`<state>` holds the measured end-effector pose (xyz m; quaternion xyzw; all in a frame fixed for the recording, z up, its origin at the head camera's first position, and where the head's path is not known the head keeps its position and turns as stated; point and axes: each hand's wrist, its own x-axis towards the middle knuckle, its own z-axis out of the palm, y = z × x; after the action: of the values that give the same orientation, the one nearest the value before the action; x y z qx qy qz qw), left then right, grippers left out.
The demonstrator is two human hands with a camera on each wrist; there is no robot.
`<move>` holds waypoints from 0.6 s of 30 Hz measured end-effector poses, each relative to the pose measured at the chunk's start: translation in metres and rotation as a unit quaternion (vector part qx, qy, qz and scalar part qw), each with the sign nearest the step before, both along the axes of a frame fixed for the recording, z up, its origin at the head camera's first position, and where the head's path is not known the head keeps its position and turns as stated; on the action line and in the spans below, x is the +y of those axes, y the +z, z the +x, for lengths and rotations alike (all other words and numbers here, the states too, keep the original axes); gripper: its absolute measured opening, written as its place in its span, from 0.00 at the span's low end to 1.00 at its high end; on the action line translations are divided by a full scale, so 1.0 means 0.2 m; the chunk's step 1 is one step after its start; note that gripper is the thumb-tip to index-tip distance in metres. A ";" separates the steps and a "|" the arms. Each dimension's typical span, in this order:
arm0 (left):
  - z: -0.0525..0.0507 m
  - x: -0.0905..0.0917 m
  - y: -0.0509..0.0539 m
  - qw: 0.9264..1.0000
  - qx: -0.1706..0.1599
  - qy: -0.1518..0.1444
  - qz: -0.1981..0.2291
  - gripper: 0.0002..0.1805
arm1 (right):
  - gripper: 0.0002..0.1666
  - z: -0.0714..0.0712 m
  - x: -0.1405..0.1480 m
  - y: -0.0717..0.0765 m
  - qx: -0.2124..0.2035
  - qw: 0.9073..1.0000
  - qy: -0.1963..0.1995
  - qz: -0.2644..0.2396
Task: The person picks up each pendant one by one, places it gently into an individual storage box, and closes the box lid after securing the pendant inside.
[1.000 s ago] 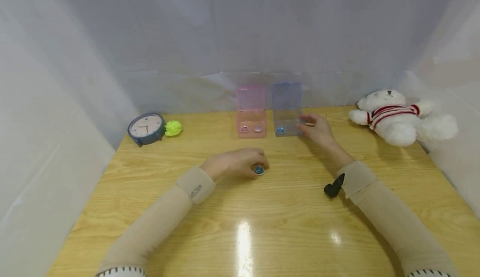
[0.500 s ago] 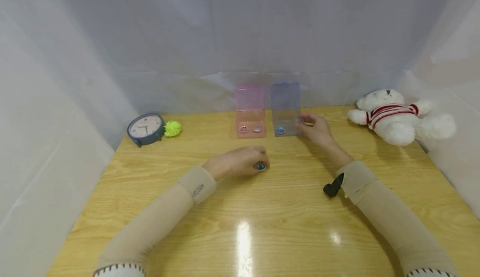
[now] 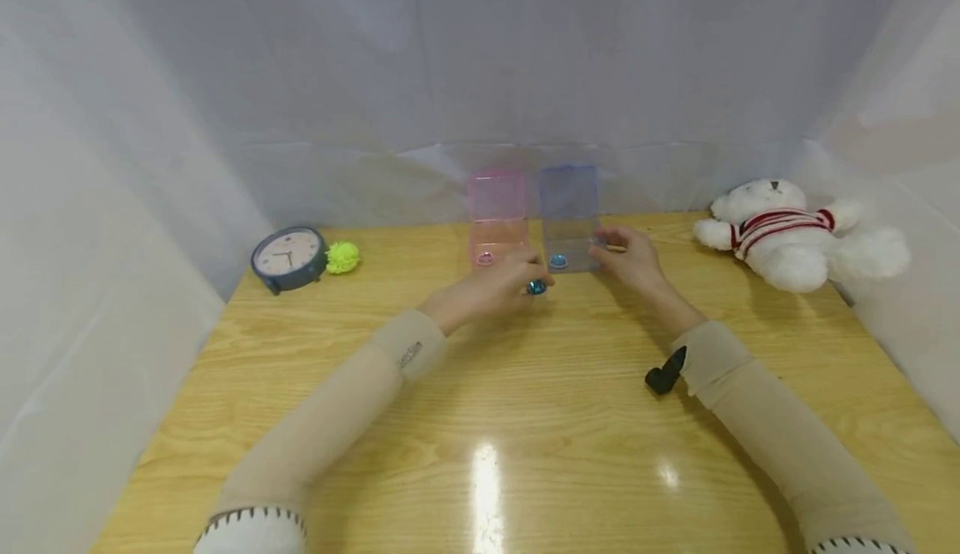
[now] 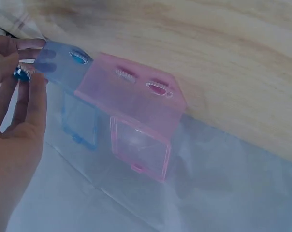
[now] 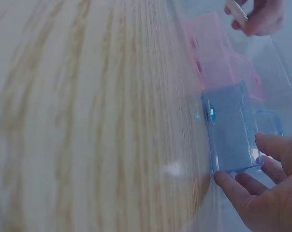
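My left hand pinches a blue gem with a pearl-beaded rim, just in front of the boxes. Another blue gem lies in the left part of the clear blue box, whose lid stands open at the back. At that box's right side, my right hand grips the wall between thumb and fingers. To the left is a clear pink box, also open, holding a pink gem and a pale beaded one. In the head view my left hand hides the pale one.
A round dark-blue clock and a yellow-green fuzzy ball stand at the back left of the wooden table. At the back right lies a white plush bear in a striped top. Pale sheeting closes off the back and sides.
My left hand has moved forward and slightly right with the blue gem, from the middle of the table to the boxes' front. My right hand has stayed at the blue box.
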<state>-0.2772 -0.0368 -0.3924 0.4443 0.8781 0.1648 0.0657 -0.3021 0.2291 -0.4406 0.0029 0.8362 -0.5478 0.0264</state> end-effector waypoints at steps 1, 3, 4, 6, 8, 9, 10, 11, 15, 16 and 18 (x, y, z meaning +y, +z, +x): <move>-0.01 0.01 0.01 1.000 0.006 0.006 0.007 0.18 | 0.31 0.00 0.00 0.00 -0.001 1.000 -0.001 -0.001; -0.04 0.04 0.02 0.999 0.011 0.023 0.020 0.18 | 0.31 0.00 0.00 0.00 -0.002 1.000 -0.003 -0.005; -0.06 0.06 0.03 0.999 0.011 0.033 0.026 0.19 | 0.31 0.00 0.00 0.00 -0.002 1.000 -0.004 -0.008; -0.09 0.09 0.04 0.998 0.012 0.049 0.034 0.20 | 0.31 0.00 0.00 0.00 0.000 1.000 -0.005 -0.013; -0.12 0.12 0.04 0.997 0.014 0.060 0.039 0.21 | 0.30 0.00 0.00 -0.01 0.002 1.000 -0.006 -0.016; -0.13 0.13 0.05 0.997 0.015 0.063 0.040 0.21 | 0.30 0.00 0.00 -0.01 0.005 1.000 -0.006 -0.015; -0.15 0.14 0.05 0.997 0.014 0.065 0.044 0.21 | 0.29 0.00 0.00 -0.01 0.007 1.000 -0.007 -0.012; -0.16 0.15 0.05 0.997 0.015 0.065 0.046 0.21 | 0.29 0.00 -0.01 -0.01 0.010 1.000 -0.007 -0.009; -0.21 0.20 0.06 0.996 0.017 0.071 0.052 0.20 | 0.28 0.01 -0.01 -0.01 0.013 1.000 -0.007 -0.005; -0.23 0.21 0.06 0.996 0.016 0.073 0.053 0.19 | 0.28 0.01 -0.01 -0.01 0.013 1.000 -0.007 -0.004; -0.25 0.23 0.07 0.996 0.021 0.077 0.050 0.19 | 0.28 0.01 0.00 0.00 0.013 1.000 -0.006 -0.003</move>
<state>-0.3262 0.0095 -0.3779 0.3817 0.9016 0.2034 0.0124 -0.3008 0.2282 -0.4410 0.0006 0.8347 -0.5505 0.0117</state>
